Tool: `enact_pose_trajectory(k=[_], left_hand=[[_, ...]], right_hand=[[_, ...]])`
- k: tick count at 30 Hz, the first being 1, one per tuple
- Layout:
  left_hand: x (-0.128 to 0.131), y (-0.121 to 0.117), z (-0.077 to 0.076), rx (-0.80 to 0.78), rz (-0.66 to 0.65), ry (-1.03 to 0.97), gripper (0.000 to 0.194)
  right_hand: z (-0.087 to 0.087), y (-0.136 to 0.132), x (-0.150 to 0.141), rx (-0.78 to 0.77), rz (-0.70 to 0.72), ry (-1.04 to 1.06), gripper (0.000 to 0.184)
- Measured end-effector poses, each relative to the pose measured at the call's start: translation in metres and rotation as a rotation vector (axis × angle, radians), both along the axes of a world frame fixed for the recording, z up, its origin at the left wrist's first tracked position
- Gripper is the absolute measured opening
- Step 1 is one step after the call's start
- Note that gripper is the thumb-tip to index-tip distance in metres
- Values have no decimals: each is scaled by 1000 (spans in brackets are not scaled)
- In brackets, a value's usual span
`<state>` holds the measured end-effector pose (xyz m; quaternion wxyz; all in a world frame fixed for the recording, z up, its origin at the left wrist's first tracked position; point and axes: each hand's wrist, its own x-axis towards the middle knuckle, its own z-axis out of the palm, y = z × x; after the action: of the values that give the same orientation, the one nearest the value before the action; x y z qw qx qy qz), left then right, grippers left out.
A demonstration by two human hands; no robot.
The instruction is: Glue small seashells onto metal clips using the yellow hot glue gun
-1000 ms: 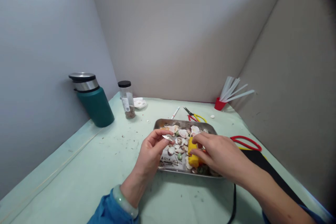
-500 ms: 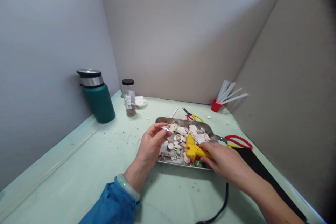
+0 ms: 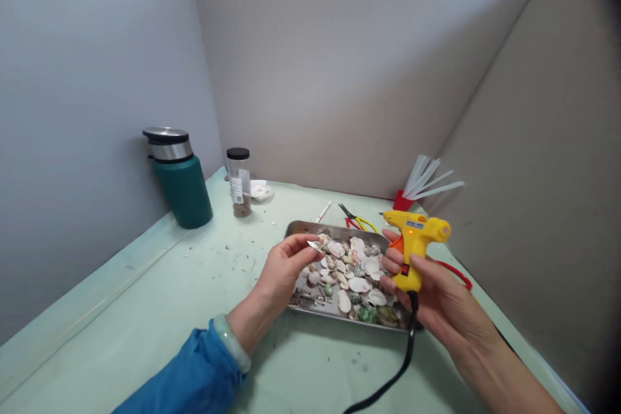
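My left hand [image 3: 286, 262] pinches a small, flat, silvery piece [image 3: 315, 246] between thumb and fingertips, over the left side of a metal tray [image 3: 349, 322]. What kind of piece it is, I cannot make out. A yellow hot glue gun [image 3: 412, 239] rests in my right hand [image 3: 431, 291], above the tray's right edge. Its nozzle points left, a small orange light glows on its side, and its black cord [image 3: 407, 356] hangs down to the table. Inside the tray lie many seashells [image 3: 359, 284], with thin silvery metal pieces [image 3: 308, 299] in the near left corner.
Pliers [image 3: 356, 217] and a white pen [image 3: 323, 211] lie behind the tray. A red cup [image 3: 402, 202] of glue sticks [image 3: 427, 178] stands back right, near red-handled scissors [image 3: 456, 273]. A green bottle [image 3: 182, 184] and a clear jar [image 3: 240, 187] stand left, before grey partitions [image 3: 330, 77].
My right hand has lifted the glue gun up and right, away from the shells, and turned it so the nozzle points left. My left hand has shifted slightly right with the silvery piece.
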<state>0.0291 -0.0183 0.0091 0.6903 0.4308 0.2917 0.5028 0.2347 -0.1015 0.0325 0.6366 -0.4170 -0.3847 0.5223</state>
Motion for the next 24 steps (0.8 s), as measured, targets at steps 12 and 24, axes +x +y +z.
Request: enact_pose_trajectory(k=[12,24], left_hand=[[1,1,0,-5,-12,-1,18],[0,2,-5,-4,-27,43,16]], right_hand=[[-31,-3,-10,625,-45,-1137,23],[-36,2,-9,658,77,-1163,22]])
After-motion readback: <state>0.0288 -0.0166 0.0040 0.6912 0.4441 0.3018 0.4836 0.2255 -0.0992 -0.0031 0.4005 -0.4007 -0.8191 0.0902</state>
